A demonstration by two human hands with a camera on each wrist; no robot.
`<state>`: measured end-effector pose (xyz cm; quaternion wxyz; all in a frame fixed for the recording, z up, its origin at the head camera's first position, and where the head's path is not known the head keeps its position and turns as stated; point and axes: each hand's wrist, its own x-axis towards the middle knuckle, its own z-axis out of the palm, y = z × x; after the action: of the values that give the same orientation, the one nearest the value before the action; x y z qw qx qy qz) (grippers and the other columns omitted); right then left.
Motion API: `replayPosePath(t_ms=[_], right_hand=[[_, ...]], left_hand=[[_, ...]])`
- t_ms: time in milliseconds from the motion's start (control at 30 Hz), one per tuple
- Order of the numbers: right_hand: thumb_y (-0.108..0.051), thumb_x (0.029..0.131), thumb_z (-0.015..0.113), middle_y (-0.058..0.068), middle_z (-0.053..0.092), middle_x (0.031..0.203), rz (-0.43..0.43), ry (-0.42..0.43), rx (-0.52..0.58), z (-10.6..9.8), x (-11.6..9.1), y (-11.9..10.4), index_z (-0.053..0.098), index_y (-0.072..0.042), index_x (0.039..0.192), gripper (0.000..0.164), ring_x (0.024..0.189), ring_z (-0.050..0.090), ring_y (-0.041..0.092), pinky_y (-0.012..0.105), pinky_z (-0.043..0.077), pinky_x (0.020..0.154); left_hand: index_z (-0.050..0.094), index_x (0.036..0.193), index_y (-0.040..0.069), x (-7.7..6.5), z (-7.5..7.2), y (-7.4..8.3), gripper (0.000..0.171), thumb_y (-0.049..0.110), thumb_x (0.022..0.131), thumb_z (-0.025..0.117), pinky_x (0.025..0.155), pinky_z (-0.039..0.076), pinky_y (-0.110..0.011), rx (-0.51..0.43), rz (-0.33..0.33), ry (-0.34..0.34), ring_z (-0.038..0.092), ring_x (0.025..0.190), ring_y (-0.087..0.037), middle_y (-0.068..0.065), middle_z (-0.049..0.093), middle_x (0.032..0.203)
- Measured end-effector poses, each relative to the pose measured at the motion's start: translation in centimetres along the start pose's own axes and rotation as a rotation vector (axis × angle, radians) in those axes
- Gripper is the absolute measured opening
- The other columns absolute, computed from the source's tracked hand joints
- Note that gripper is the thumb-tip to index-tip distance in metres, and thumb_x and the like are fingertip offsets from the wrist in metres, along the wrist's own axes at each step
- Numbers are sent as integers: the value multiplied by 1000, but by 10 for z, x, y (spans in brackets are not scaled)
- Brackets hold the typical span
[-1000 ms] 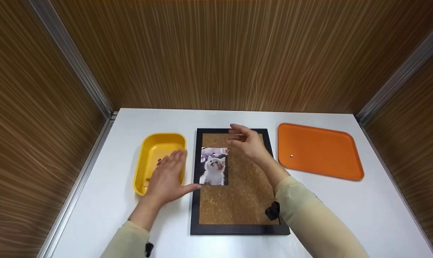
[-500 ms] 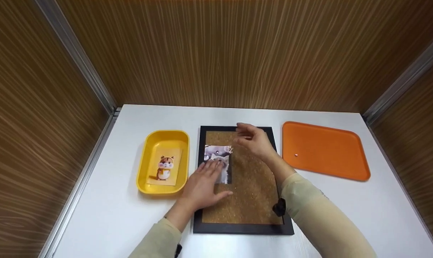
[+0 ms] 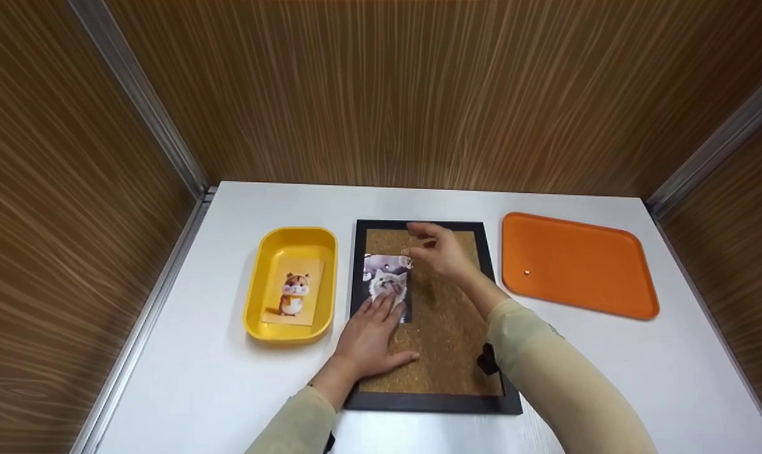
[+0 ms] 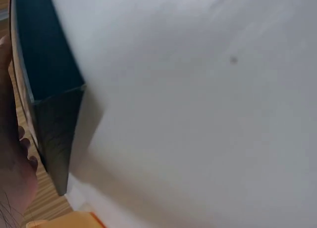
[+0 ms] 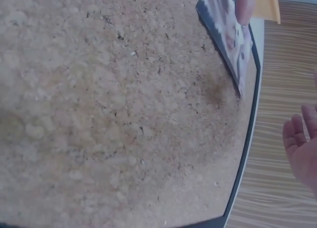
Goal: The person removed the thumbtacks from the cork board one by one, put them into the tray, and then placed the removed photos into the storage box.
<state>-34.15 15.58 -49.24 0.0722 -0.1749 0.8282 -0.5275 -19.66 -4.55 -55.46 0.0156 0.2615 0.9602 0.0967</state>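
My left hand (image 3: 371, 337) lies with straight, spread fingers over the lower part of a kitten photo (image 3: 387, 277) on a black-framed corkboard (image 3: 456, 359). A small shiny dot shows near the photo's top. At the photo's upper right corner, my right hand (image 3: 440, 252) hovers with thumb and fingers bent and apart, holding nothing visible. In the right wrist view the right hand (image 5: 303, 149) sits at the right edge, and a fingertip (image 5: 245, 8) touches the photo (image 5: 233, 35). The left wrist view catches part of my left hand (image 4: 17, 173) beside the board's dark side (image 4: 54, 134).
To the left, a yellow container (image 3: 253, 309) holds a hamster picture (image 3: 292, 293). An orange tray (image 3: 582, 271) with a small shiny dot (image 3: 526, 272) lies at the right. Wood-grain panels (image 3: 381, 94) enclose the white table (image 3: 185, 366).
My left hand has moved right from over the yellow container onto the kitten photo, then slid slightly down, uncovering the hamster picture. The right hand has stayed near the photo's upper right corner.
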Motion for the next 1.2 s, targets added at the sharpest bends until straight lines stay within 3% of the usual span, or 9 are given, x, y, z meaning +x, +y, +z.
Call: replayPosePath(t_ms=[267, 767, 1067, 1200], right_hand=[[-8, 94, 81, 24, 64, 140, 5, -14, 1, 10, 5, 14, 62, 4, 143, 53, 132, 57, 42, 52, 48, 113], [-3, 92, 82, 23, 70, 133, 76, -18, 88, 29, 15, 32, 68, 5, 135, 45, 120, 68, 34, 44, 58, 100], [3, 91, 81, 25, 75, 120, 56, -40, 162, 40, 19, 48, 69, 11, 128, 39, 110, 72, 30, 25, 58, 89], [3, 90, 81, 24, 75, 118, 48, -39, 158, 44, 19, 52, 70, 11, 126, 37, 106, 72, 29, 23, 58, 87]], left_hand=[[50, 160, 14, 4, 5, 0, 98, 86, 93, 45, 130, 22, -45, 16, -4, -23, 33, 157, -29, -12, 38, 169], [55, 156, 15, 0, 12, -5, 96, 86, 93, 44, 128, 27, -46, 53, 20, 42, 38, 155, -28, -11, 44, 166], [53, 158, 15, -1, 12, -5, 96, 86, 94, 41, 128, 26, -46, 70, 22, 32, 36, 156, -28, -10, 42, 167], [55, 157, 15, -1, 12, -5, 95, 86, 94, 43, 128, 27, -46, 63, 21, 37, 37, 155, -27, -10, 43, 166]])
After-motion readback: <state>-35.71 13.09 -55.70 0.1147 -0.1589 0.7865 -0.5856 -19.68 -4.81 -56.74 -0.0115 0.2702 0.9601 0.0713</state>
